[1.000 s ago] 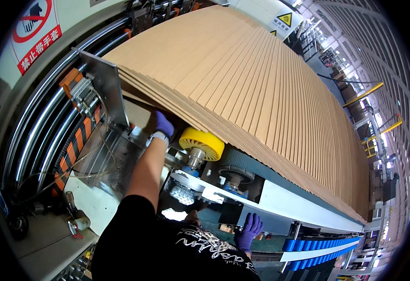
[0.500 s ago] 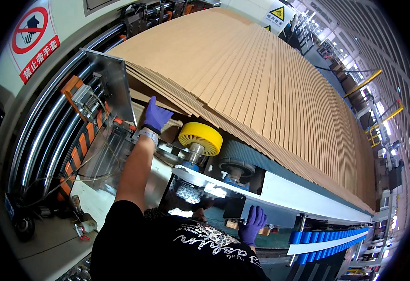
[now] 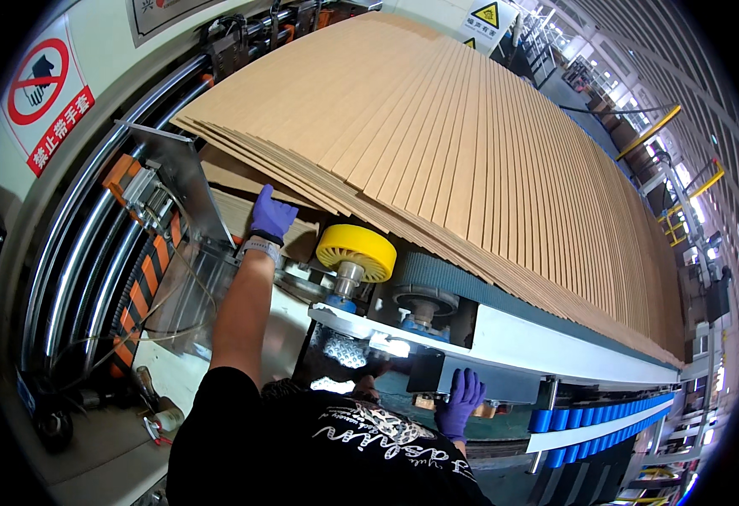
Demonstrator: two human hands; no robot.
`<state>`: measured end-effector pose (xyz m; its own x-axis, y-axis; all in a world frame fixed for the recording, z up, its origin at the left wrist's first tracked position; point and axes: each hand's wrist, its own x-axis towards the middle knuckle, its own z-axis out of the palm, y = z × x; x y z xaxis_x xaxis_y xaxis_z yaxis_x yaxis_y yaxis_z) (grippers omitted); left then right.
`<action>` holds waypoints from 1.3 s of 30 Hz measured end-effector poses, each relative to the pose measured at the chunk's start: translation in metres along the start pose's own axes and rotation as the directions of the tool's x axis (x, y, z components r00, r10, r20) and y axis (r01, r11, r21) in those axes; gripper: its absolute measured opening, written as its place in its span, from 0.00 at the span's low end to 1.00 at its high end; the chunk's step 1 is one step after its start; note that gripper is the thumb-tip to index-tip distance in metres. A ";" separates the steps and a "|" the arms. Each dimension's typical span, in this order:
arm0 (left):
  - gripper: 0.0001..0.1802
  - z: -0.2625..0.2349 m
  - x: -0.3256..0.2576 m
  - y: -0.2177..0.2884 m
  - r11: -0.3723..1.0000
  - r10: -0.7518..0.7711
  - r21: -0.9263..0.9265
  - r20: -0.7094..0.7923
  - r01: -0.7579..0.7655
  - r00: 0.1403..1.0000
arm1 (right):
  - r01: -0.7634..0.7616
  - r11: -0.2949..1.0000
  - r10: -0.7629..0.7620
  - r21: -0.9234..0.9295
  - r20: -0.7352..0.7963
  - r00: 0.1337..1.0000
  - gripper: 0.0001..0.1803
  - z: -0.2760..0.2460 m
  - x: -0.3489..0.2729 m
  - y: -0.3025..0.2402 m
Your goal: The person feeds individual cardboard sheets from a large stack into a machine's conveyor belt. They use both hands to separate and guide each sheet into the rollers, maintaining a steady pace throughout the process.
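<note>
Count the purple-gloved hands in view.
2. The left purple-gloved hand reaches up under the fanned brown cardboard sheets, beside the yellow round wheel. The right purple-gloved hand rests on the grey conveyor frame, lower down.

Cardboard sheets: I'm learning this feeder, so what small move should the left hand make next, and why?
Probably push the lowest cardboard sheets inward: the gloved left hand already presses their fanned-out front edge beside the yellow wheel, while the right hand braces on the conveyor frame.

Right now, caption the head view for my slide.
Purple-gloved left hand under shingled brown cardboard sheets beside yellow wheel; right hand below conveyor frame.
</note>
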<state>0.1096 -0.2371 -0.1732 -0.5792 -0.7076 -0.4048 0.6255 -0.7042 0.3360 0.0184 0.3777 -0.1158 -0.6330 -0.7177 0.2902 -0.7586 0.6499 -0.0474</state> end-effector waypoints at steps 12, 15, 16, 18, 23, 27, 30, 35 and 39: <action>0.18 -0.001 0.000 -0.014 0.955 0.203 0.206 0.078 -0.215 0.976 | -0.054 0.998 0.055 -0.034 0.011 0.998 0.51 -0.004 -0.006 0.007; 0.24 -0.044 -0.008 0.018 0.754 0.411 0.538 0.062 -0.378 0.909 | 0.001 1.000 -0.001 0.002 0.012 1.000 0.51 -0.001 -0.001 0.001; 0.23 -0.067 -0.002 0.026 0.267 0.504 0.896 0.185 -0.356 0.843 | 0.019 1.000 -0.019 -0.007 0.010 1.000 0.51 0.001 0.001 0.002; 0.22 -0.096 0.011 0.042 -0.405 0.403 0.886 0.397 -0.228 0.825 | 0.019 1.000 -0.018 -0.012 0.028 0.999 0.52 0.000 0.004 0.000; 0.23 -0.133 0.011 0.021 0.608 0.377 0.773 -0.081 -0.180 0.923 | 0.004 0.999 -0.005 -0.038 -0.028 1.000 0.50 0.003 0.001 -0.001; 0.30 -0.139 0.011 -0.014 0.913 0.362 0.295 -0.259 -0.283 0.896 | -0.003 0.999 0.003 -0.052 -0.010 1.000 0.51 0.003 0.000 0.000; 0.39 -0.174 0.025 0.006 0.915 0.341 0.322 -0.294 -0.243 0.893 | 0.026 0.999 -0.026 0.026 0.003 1.000 0.51 0.001 0.008 -0.005; 0.52 -0.103 -0.007 -0.023 0.949 0.224 0.283 -0.307 -0.136 0.925 | -0.028 1.000 0.028 0.010 0.052 0.998 0.53 -0.003 0.000 0.000; 0.53 -0.097 -0.019 -0.020 0.957 0.203 0.255 -0.254 -0.137 0.946 | -0.032 0.999 0.031 0.019 0.071 0.997 0.54 -0.004 0.003 0.000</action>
<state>0.1585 -0.2037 -0.2548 -0.2877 -0.7974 -0.5304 0.5452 -0.5917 0.5939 0.0172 0.3763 -0.1112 -0.6655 -0.7133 0.2198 -0.7405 0.6679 -0.0746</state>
